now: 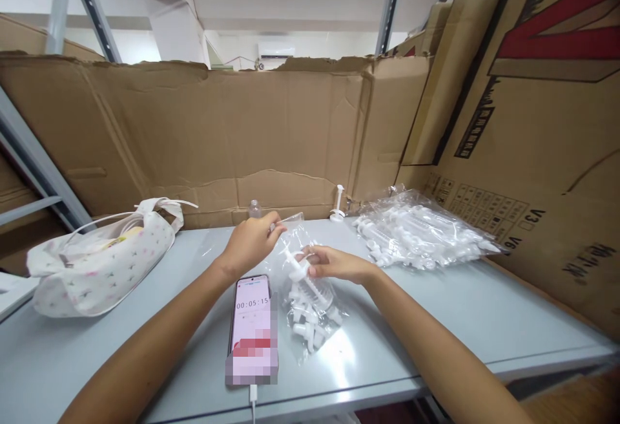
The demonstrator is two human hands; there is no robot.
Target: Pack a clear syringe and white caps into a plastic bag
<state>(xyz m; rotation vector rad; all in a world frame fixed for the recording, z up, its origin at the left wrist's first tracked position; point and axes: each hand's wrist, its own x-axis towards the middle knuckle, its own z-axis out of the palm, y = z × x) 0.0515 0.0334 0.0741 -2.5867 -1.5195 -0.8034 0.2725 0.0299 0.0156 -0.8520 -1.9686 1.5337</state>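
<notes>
With its fingers pinched together, my left hand (252, 240) grips the top edge of a clear plastic bag (296, 225). My right hand (334, 262) is closed on a white plastic piece (298, 270) at the bag's upper part; whether that piece is fully inside the bag I cannot tell. Several white plastic parts (310, 327) with short tubes show through the film lower down. Just left of the bag lies a phone (252, 320), its screen showing a timer.
A larger clear bag of white parts (416, 233) lies at the right. One white stemmed piece (338, 204) stands near the cardboard wall (285, 127). Behind my left hand is a small clear bottle (254, 207). A floral cloth bag (104, 265) rests on the left; a charging cable (253, 397) crosses the front edge.
</notes>
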